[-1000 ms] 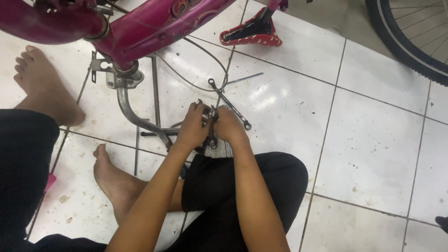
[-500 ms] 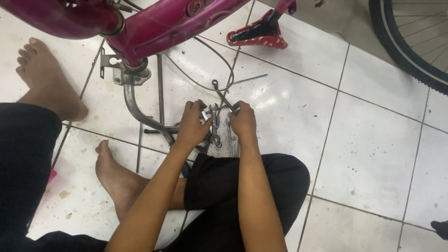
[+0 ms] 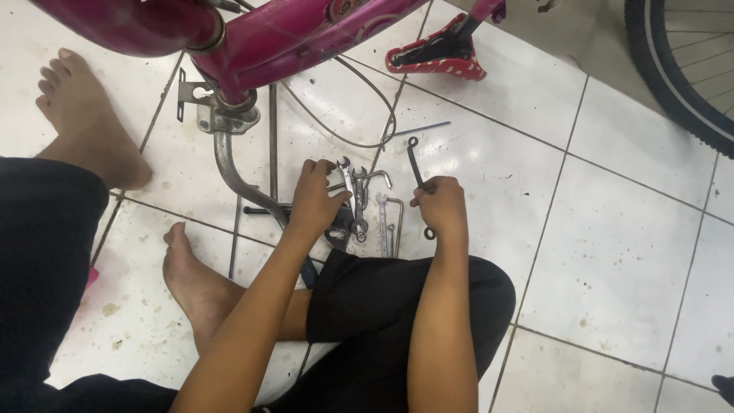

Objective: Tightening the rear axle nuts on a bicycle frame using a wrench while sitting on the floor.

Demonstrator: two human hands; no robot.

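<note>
Your right hand (image 3: 442,205) is closed on a dark ring spanner (image 3: 415,164), lifted clear w/ its end up, while your left hand (image 3: 315,200), fingers spread, rests on the wrench pile (image 3: 359,210) on the floor (image 3: 612,252), prob. sorting sizes.

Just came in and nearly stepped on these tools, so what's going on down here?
A person sits on the white tiled floor beside a pink bicycle frame. Their right hand holds a dark ring spanner lifted from a small pile of wrenches, while the left hand rests on that pile. A red polka-dot saddle lies nearby, and the crank arm hangs from the frame.
</note>
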